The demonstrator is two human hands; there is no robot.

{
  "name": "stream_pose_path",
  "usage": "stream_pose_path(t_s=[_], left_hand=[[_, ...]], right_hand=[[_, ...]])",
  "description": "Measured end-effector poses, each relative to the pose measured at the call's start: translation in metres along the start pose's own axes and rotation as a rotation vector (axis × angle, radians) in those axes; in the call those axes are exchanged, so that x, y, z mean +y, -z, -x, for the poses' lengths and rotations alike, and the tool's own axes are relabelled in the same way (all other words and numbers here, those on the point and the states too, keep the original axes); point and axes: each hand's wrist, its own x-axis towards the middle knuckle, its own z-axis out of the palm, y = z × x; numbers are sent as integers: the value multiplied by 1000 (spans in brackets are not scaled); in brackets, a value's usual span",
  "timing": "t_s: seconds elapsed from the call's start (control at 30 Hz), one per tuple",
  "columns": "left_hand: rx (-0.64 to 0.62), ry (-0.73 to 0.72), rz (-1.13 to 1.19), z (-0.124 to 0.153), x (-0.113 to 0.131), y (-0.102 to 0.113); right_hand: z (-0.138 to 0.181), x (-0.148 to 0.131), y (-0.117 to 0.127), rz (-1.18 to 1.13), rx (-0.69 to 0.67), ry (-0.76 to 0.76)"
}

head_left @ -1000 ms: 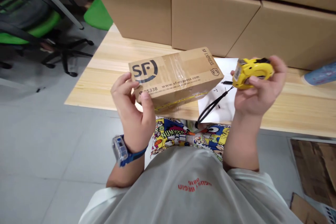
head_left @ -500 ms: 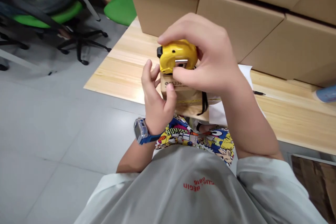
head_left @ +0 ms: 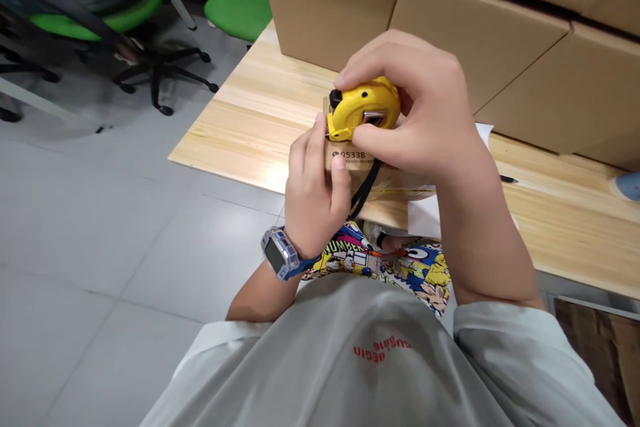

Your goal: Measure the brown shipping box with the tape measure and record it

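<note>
My right hand [head_left: 415, 107] is wrapped round a yellow tape measure [head_left: 367, 107] with a black button, its thumb on the near side. A black wrist strap [head_left: 367, 188] hangs from the case. Beneath it is a small cardboard box [head_left: 357, 159] with printed digits on top. The case's mouth end is at the box's left edge. My left hand [head_left: 313, 183] holds the box's left side, fingers along the edge and thumb on the top. Its index fingertip is close to the tape's end, and I cannot tell if they touch.
The box lies on a wooden table [head_left: 235, 127]. Large cardboard boxes [head_left: 480, 47] are stacked along its back. To the right are white paper [head_left: 424, 215], a black pen [head_left: 509, 179] and a blue cylindrical object [head_left: 627, 185]. Green chairs [head_left: 240, 5] stand beyond the table's left end.
My left hand has closed from spread fingers onto the box's side. The tape measure has come down to the box's left edge, and its strap has swung left. The view has shifted slightly.
</note>
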Motion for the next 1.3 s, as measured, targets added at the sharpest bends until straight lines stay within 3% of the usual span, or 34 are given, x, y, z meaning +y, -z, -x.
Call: stream_pose_path(t_s=[0.23,0.43,0.67,0.77,0.9,1.07,1.3], left_hand=[[-105,65,-30,-2,1,8],[-96,110,-29,-2,5,9],[-63,100,-21,-4,6,6],[-19,56,-21,-4,3,3],[47,4,-44,-4,-2,-2],[102,-27,-57,-3,-5,-7],[159,-52,-110,-4,-6,-11]], right_hand=[[18,0,18,-30,54,-238],[58,17,50,0,210,-130],[112,21,93,42,407,-224],[131,26,104,124,498,-250],[147,37,110,184,650,-163],[149,29,108,201,631,-217],[124,9,93,46,496,-279]])
